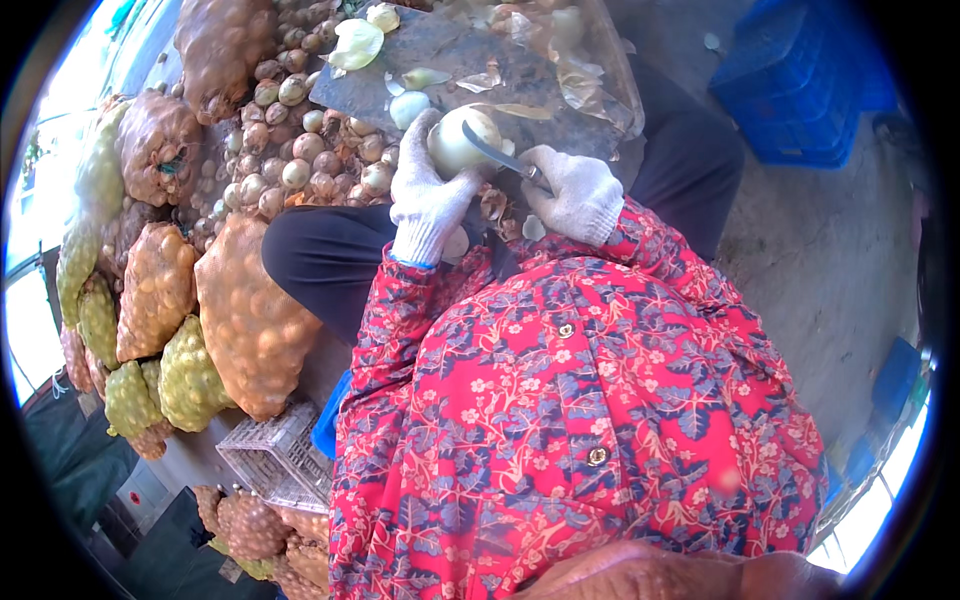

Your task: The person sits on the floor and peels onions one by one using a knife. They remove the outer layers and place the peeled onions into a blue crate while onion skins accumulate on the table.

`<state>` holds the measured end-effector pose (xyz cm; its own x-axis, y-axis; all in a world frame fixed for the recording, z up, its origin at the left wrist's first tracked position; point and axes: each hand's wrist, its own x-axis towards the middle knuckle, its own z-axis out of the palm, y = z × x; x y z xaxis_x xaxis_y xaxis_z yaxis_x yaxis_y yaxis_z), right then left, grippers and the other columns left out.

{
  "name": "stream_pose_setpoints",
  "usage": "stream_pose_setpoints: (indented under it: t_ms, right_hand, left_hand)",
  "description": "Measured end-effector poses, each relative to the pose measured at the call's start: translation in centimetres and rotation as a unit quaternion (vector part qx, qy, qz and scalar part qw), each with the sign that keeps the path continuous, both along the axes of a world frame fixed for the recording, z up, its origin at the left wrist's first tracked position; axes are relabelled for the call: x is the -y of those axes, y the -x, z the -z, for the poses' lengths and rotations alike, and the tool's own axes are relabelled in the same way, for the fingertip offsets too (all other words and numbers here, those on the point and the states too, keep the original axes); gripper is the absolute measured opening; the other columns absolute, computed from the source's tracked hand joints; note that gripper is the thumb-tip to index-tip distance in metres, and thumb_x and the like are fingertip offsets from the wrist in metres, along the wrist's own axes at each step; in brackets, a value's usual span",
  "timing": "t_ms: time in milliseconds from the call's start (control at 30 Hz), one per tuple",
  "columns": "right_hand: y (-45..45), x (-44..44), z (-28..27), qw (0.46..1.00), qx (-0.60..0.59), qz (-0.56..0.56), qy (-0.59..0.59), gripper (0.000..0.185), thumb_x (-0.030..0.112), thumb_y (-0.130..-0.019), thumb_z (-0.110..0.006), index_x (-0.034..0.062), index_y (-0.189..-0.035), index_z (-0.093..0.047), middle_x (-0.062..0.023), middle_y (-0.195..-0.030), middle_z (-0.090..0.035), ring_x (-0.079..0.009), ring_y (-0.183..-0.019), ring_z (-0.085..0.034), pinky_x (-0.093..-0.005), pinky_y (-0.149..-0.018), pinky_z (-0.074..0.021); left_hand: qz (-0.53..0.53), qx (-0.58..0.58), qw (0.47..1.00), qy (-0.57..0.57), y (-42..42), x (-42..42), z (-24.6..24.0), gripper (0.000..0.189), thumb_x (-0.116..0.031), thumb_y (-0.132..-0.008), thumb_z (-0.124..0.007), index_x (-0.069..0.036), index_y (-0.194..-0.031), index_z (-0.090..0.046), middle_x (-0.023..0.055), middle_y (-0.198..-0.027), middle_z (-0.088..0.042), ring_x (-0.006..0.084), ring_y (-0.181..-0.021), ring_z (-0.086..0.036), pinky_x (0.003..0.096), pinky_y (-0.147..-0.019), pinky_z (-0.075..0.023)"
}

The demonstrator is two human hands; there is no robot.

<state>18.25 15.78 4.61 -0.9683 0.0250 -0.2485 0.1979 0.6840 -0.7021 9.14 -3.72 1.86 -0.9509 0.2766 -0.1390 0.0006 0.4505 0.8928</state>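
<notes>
My left hand [433, 187], in a white knitted glove, grips a large pale onion [459, 146] from its left side. A small knife [495, 150] with a dark curved blade is held in my gloved right hand [576, 189]. The blade lies across the onion's right face, its tip near the top. Papery skin hangs off the onion's upper right. Just beyond my left fingers a smaller peeled onion [409, 109] rests on a dirty board [465, 56]. The knife's handle is mostly hidden inside my right fist.
Loose unpeeled onions [300, 161] are heaped at the left. Full mesh sacks, among them an orange sack [251, 315], stand beyond my knee. Onion skins [356, 45] litter the board. Blue plastic crates [795, 97] are at the right; a pale plastic crate [281, 457] sits lower left.
</notes>
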Motion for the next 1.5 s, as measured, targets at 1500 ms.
stream_pose_setpoints:
  t_ms: [1500]
  right_hand:
    - [-0.1, 0.8, 1.2, 0.997, -0.029, -0.039, -0.055, 0.026, 0.023, -0.092, -0.063, 0.0078, -0.113, -0.060, -0.0190, -0.088, -0.071, -0.0400, -0.081, -0.070, -0.0486, -0.070, -0.0559]
  left_hand:
    - [-0.013, 0.005, 1.000, 0.016, -0.1, 0.3, -0.2, 0.094, -0.016, -0.068, -0.086, 0.004, -0.148, -0.040, 0.0233, -0.135, -0.057, 0.0280, -0.119, -0.063, 0.0357, -0.099, -0.0540]
